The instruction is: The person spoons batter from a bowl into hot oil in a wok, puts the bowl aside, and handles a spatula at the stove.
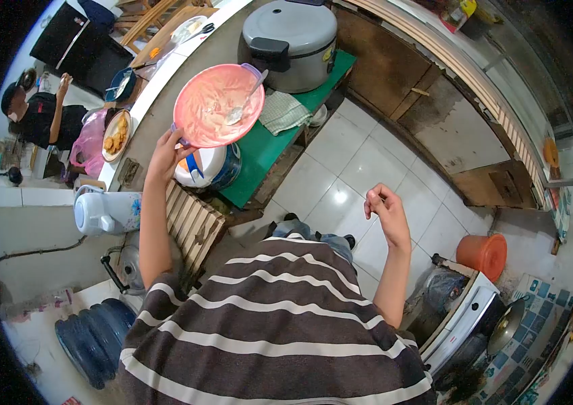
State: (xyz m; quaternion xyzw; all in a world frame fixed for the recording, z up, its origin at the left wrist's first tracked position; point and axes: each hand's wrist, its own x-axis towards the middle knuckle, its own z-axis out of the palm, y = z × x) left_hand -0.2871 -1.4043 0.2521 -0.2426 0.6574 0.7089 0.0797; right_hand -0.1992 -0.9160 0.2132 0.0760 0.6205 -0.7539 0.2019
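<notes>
Gripping the purple handle point(179, 136) at the bowl's eight o'clock, the left hand point(163, 155) has the pink bowl point(205, 118) on my feed, at eleven o'clock of the head view. I see the right hand point(389, 212) over at three o'clock, fingers curled, nothing visible in them; I can't tell whether they are fully closed.

Smeared residue coats the bowl's inside, and a spoon point(238, 113) leans on the rim toward two o'clock. With one-sided support, I'd judge the far edge liable to dip and the spoon to slide, so I'd want a firm thumb and a level rim. The lidded tub point(201, 166) sits beneath; I can't tell whether it bears weight. I'd give the rice cooker point(290, 37) at twelve clearance.
</notes>
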